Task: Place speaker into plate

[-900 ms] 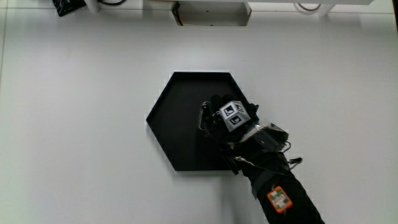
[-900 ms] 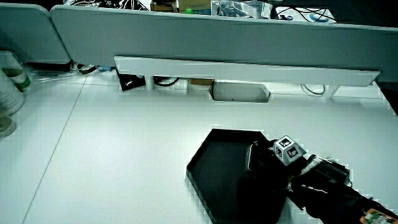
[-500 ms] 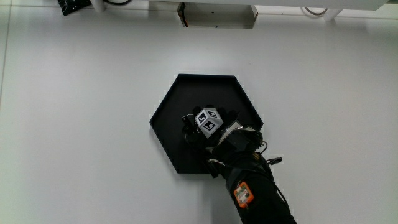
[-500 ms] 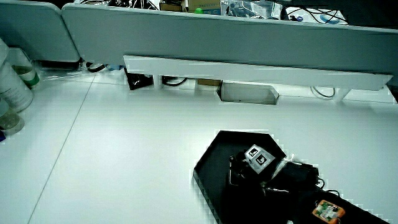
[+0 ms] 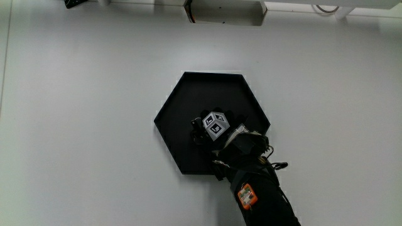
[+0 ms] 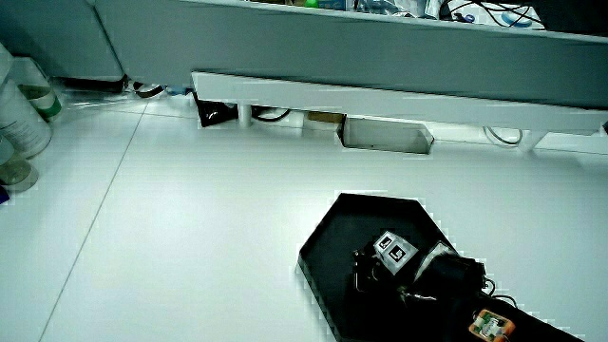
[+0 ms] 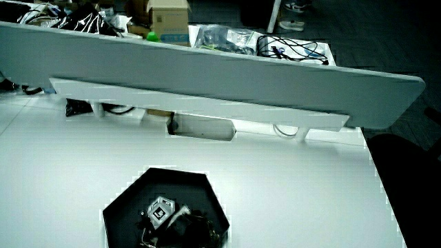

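Note:
A black hexagonal plate [image 5: 188, 100] lies on the white table, seen in both side views too [image 6: 351, 214] [image 7: 131, 200]. The gloved hand [image 5: 206, 130] is low over the plate's middle, with the patterned cube [image 5: 217, 123] on its back. Its fingers are curled around a small dark speaker [image 5: 197, 130] that sits down inside the plate. Against the black plate and glove, most of the speaker is hidden. In both side views the hand [image 6: 375, 271] [image 7: 155, 222] is within the plate's rim. The forearm [image 5: 257, 194] crosses the plate's edge nearest the person.
A low grey partition [image 6: 380, 38] runs along the table's edge farthest from the person, with a pale box [image 5: 226, 11] [image 6: 388, 135] at its foot. Pale bottles [image 6: 24, 114] stand in a side view near the partition. Bare white tabletop [image 5: 81, 125] surrounds the plate.
The hand came in from the plate's rim to its middle with the speaker and lowered; over the last half second it has barely moved.

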`<state>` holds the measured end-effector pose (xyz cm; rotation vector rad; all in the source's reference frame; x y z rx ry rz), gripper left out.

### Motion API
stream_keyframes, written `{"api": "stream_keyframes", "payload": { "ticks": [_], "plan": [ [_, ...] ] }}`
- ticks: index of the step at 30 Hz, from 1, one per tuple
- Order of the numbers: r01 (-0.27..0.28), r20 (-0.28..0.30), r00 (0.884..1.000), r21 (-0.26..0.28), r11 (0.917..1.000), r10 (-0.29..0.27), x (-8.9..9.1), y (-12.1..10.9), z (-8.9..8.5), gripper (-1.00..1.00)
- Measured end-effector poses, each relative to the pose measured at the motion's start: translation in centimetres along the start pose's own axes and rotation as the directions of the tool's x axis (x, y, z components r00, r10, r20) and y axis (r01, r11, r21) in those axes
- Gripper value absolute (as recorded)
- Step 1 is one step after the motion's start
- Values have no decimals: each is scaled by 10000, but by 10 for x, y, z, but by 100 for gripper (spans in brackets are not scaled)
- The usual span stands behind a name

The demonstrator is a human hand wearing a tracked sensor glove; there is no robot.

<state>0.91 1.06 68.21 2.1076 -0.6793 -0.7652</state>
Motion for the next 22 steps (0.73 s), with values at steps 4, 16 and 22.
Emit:
{"api": "stream_keyframes", "payload": {
  "ticks": [4, 16, 22],
  "plan": [
    [15, -556, 9985, 39, 10000, -13, 12, -5, -3, -31],
    [273, -3868, 9168, 3088, 9507, 993, 65, -54, -11, -100],
    [607, -4728, 8710, 3733, 9257, 1336, 65, -68, -27, -100]
  ]
}}
